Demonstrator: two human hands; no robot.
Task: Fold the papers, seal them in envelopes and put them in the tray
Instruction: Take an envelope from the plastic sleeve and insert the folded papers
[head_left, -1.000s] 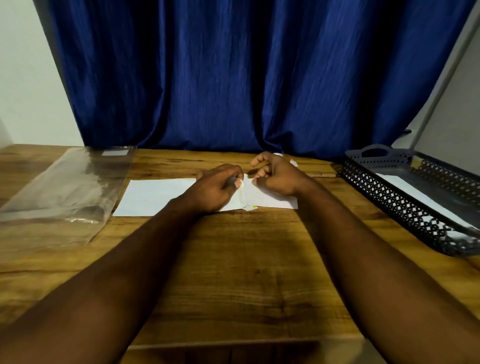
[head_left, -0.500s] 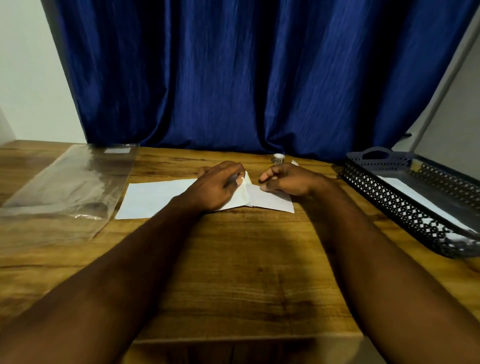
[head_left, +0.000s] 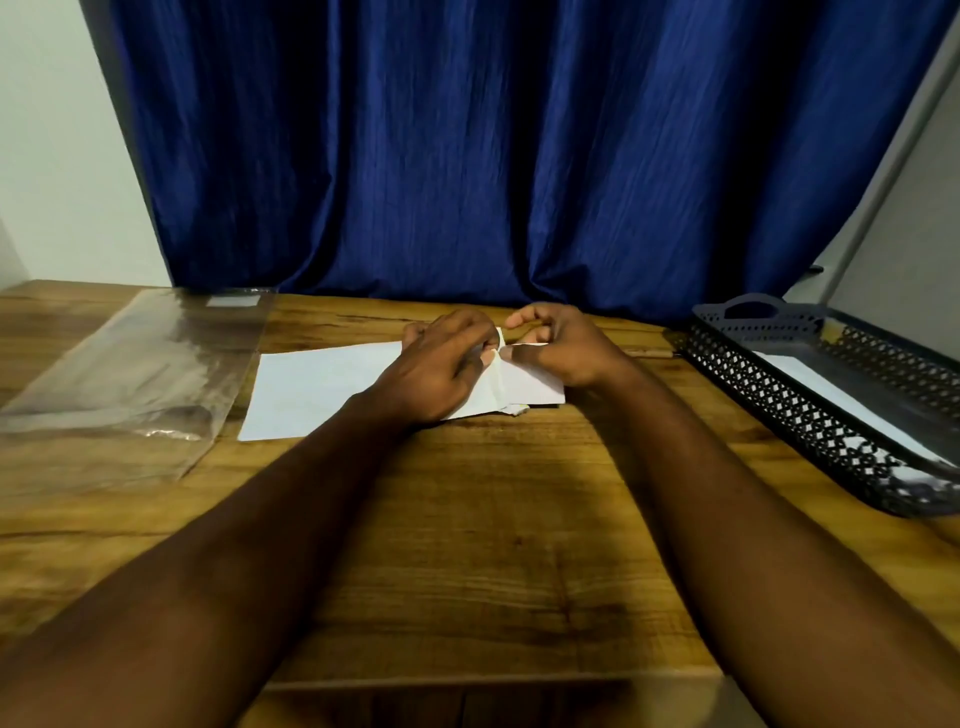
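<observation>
- The near part of the wooden table (head_left: 467, 545) is crossed by two bare forearms, which reach away toward the middle of the far side.
- A white paper (head_left: 322, 389) is laid flat on the table beyond the arms, its long side running left to right. Whether it is an envelope or a folded sheet cannot be told.
- A narrow ridge of the paper is raised near its right end, between the two hands.
- The left hand (head_left: 441, 364) is rested on the paper, with its fingers curled and pinched on the left side of the ridge.
- The right hand (head_left: 561, 348) is set just right of it, with the thumb and curled fingers closed on the ridge from the other side. The two hands nearly touch.
- A small pale scrap (head_left: 519, 410) is seen at the paper's near edge, below the ridge. What it is cannot be told.
- A clear plastic sleeve (head_left: 130, 374) is spread flat to the left, just beside the paper.
- A dark lattice tray (head_left: 779, 410) is placed at the right, well apart from the hands, and a white envelope (head_left: 810, 376) is held inside it.
- A blue curtain (head_left: 467, 156) is hung behind the table's far edge.
</observation>
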